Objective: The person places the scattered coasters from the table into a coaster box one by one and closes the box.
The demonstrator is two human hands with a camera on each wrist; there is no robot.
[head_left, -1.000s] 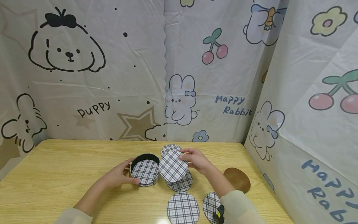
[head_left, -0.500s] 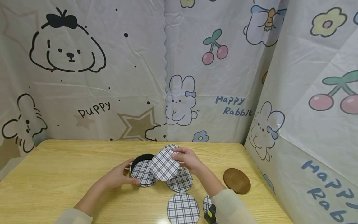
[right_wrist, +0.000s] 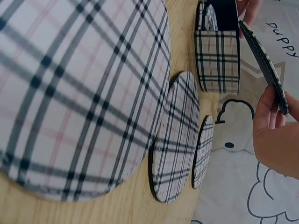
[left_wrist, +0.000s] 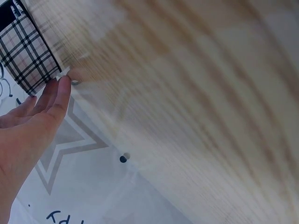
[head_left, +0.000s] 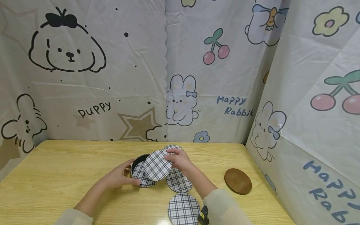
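Observation:
A round plaid coaster holder with a black inside wall [head_left: 137, 160] stands on the table, a plaid coaster lying in it. My left hand [head_left: 119, 176] grips its left side between thumb and fingers; the left wrist view shows fingertips against the plaid outer wall [left_wrist: 30, 58]. My right hand [head_left: 181, 161] pinches another plaid coaster [head_left: 158, 165] by its right edge. That coaster is tilted over the holder's right part and hides some of its opening. In the right wrist view the held coaster [right_wrist: 266, 65] shows nearly edge-on, its dark underside towards the holder.
Several plaid coasters lie right of the holder: a far one [head_left: 175, 147], a middle one [head_left: 178, 181] and a near one [head_left: 184, 209]. A brown round disc [head_left: 238, 181] lies further right. A printed cloth [head_left: 135, 78] hangs behind the table.
My right hand has moved left with the coaster, from beside the holder to over its opening. My left hand has stayed on the holder. My right sleeve now covers a coaster at the near right.

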